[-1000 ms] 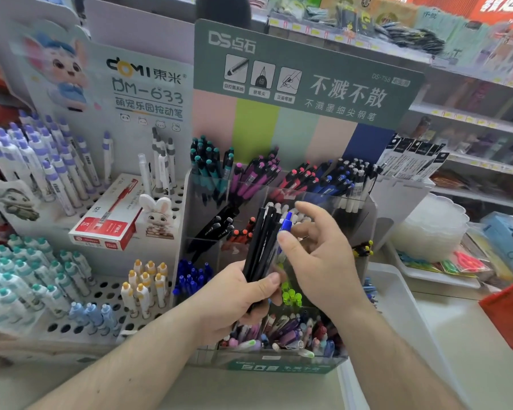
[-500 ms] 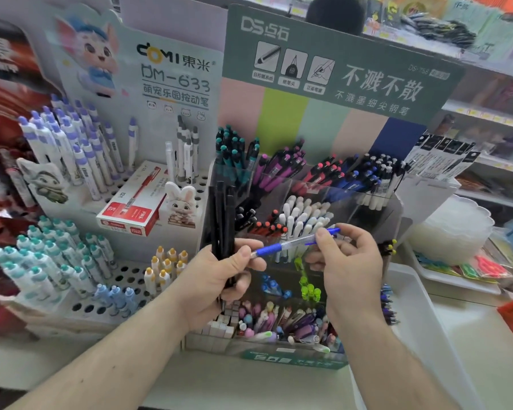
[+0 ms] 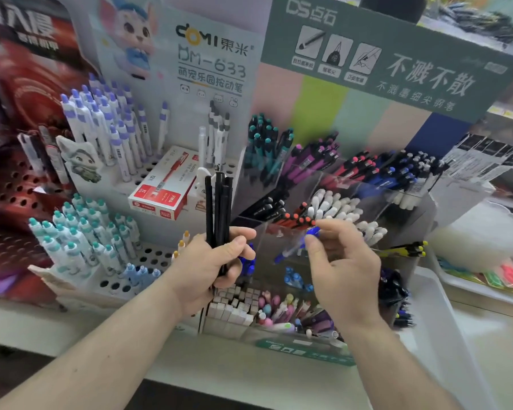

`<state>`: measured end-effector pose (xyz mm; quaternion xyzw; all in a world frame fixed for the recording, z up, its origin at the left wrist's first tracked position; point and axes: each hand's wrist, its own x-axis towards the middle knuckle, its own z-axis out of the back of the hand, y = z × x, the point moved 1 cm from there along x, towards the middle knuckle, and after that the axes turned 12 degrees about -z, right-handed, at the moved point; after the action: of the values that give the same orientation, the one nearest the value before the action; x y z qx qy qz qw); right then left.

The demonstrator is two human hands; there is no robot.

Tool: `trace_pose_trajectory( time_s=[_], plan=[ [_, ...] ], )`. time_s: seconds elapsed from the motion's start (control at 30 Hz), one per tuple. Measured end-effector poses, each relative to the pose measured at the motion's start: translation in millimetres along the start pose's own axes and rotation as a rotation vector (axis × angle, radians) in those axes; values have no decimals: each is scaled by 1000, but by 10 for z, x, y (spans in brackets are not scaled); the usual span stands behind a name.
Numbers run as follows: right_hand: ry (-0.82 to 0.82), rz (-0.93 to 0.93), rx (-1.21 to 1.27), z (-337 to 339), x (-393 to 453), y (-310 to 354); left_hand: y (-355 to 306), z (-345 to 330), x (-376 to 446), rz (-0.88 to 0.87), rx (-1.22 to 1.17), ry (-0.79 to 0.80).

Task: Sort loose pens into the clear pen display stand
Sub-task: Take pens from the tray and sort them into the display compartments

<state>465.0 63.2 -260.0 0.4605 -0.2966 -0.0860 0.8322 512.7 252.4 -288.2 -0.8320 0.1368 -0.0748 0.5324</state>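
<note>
My left hand (image 3: 214, 267) grips a bundle of black pens (image 3: 219, 202), held upright in front of the clear pen display stand (image 3: 249, 184). My right hand (image 3: 344, 279) is over the stand's middle row. Its thumb and forefinger pinch the top end of a blue pen (image 3: 290, 250). That pen slants down to the left, its lower end inside a clear compartment. The stand's compartments hold teal, magenta, red, blue, black and white pens. Its front row holds pastel pens and small boxes.
To the left is a white holed stand (image 3: 148, 258) with teal-capped and purple-capped pens and a red pen box (image 3: 160, 193) on it. A white tray (image 3: 436, 321) lies to the right of the clear stand. A green sign board (image 3: 397, 63) rises behind.
My right hand has carried the blue pen from level in front of my left hand down into a middle compartment of the stand. The black bundle stays in my left hand.
</note>
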Motion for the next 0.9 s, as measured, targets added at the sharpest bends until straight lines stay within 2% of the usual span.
trace_pose_trajectory(
  time_s=[0.23,0.4,0.53,0.7,0.77,0.83,0.9],
  plan=[
    [180,204,-394,-304,-45,-271,0,-14,-86,9,109,45],
    [345,179,-582,-433,-103,-284,-11,9,-132,16,161,85],
    [371,108,-548,-473,-110,-277,-30,43,-155,11,182,108],
    [416,106,-548,-482,-117,-213,-38,62,-160,0,230,120],
    [381,120,-544,-463,-101,-182,-39,60,-170,0,238,117],
    [272,137,-413,-410,-87,-91,-31,68,-175,-2,265,115],
    [200,51,-172,-347,-64,54,-29,77,-178,-1,311,118]
  ],
)
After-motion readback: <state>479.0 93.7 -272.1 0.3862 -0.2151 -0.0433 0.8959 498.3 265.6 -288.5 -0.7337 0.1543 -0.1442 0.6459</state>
